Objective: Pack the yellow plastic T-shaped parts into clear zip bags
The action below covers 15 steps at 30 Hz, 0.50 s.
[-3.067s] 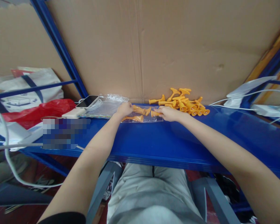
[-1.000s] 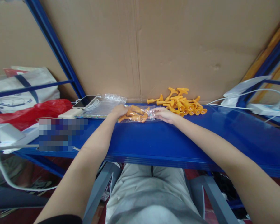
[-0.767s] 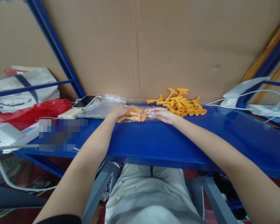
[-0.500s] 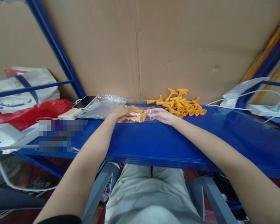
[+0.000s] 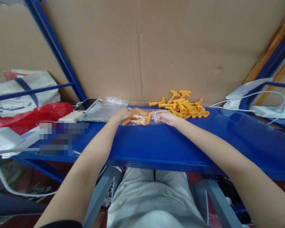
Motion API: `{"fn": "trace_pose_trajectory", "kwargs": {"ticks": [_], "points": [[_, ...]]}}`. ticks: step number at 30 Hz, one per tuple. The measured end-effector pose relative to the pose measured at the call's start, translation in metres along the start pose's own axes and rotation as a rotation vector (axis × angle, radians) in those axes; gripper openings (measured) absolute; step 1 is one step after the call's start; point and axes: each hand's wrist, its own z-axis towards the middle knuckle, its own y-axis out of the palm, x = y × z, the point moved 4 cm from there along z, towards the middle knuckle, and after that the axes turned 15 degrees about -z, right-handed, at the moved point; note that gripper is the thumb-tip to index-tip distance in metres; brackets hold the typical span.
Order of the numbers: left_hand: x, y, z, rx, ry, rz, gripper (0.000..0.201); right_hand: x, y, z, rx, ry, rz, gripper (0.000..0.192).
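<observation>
A clear plastic bag [image 5: 139, 116] with several orange plastic pieces inside lies on the blue table. My left hand [image 5: 122, 114] is closed on the bag's left end. At its right end, my right hand [image 5: 165, 117] pinches the crumpled clear film, with the fingers pointing left. Just beyond my right hand is a pile of loose orange plastic pieces [image 5: 180, 104], each with a flared round cup at one end and some with a T-shaped end. Flat clear plastic bags [image 5: 102, 109] lie to the left, beyond my left hand.
A phone [image 5: 85, 104] with a coiled white cable rests at the back left, near a white box [image 5: 70, 117] and a red plastic bag [image 5: 38, 115]. Blue rack posts [image 5: 55, 50] stand at both sides. Cardboard [image 5: 142, 50] walls the back of the blue table [image 5: 156, 145].
The orange pieces inside the bag have shifted slightly to the right. Both hands stay on the bag in nearly the same places.
</observation>
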Motion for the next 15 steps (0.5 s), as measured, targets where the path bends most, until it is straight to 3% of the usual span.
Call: {"fn": "trace_pose_trajectory", "kwargs": {"ticks": [12, 15], "points": [[0.0058, -0.0004, -0.0041, -0.013, -0.001, -0.012, 0.049, -0.0057, 0.0045, -0.0069, -0.197, -0.009, -0.003, 0.024], [0.0053, -0.0003, -0.0035, -0.020, -0.001, -0.025, 0.049, -0.0056, 0.0067, -0.0065, -0.193, -0.015, -0.007, 0.024]]}}
